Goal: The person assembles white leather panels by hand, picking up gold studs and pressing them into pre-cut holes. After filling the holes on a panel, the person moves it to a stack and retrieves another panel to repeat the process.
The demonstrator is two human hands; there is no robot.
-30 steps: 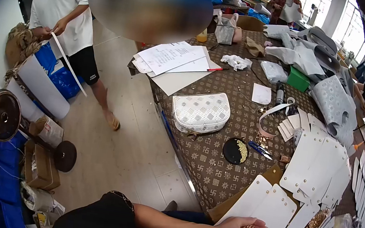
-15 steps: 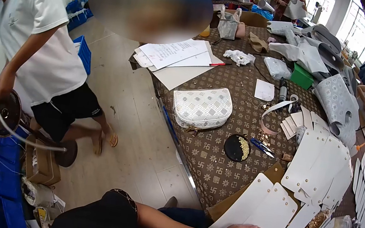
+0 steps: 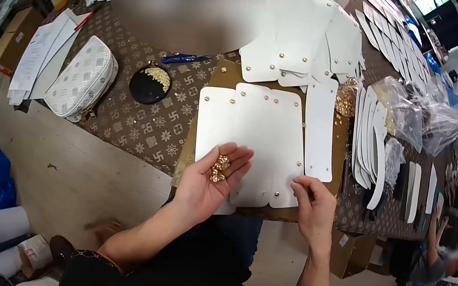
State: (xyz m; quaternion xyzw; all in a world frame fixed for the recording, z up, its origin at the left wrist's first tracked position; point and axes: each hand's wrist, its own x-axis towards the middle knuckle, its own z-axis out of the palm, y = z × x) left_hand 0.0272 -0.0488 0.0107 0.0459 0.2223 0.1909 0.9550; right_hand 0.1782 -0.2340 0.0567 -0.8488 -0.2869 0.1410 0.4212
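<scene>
My left hand (image 3: 207, 184) is palm up and cupped, holding a small heap of shiny gold rivets (image 3: 219, 168). Beneath and beyond it lie white panels (image 3: 261, 130) with gold rivets along their edges, spread on a brown board (image 3: 191, 152). At the right edge of these panels is my right hand (image 3: 314, 207), thumb and fingertips pinched together. Whatever is between those fingertips is too small to make out. A narrow white strip (image 3: 318, 136) lies just beyond my right hand.
A round black dish (image 3: 151, 83) holds small gold pieces, near blue-handled snips (image 3: 185, 59). A patterned white pouch (image 3: 84, 81) stands left. Several riveted panels (image 3: 294, 33), loose gold rivets (image 3: 346, 96), stacked strips (image 3: 366, 138) and plastic bags (image 3: 419, 113) lie farther back and right. Another person (image 3: 432, 262) is at right.
My view has swung right and down to the panels. My hands, together before, are now apart: the left is cupped with rivets, the right at the panel edge. The person carrying a fan is out of view.
</scene>
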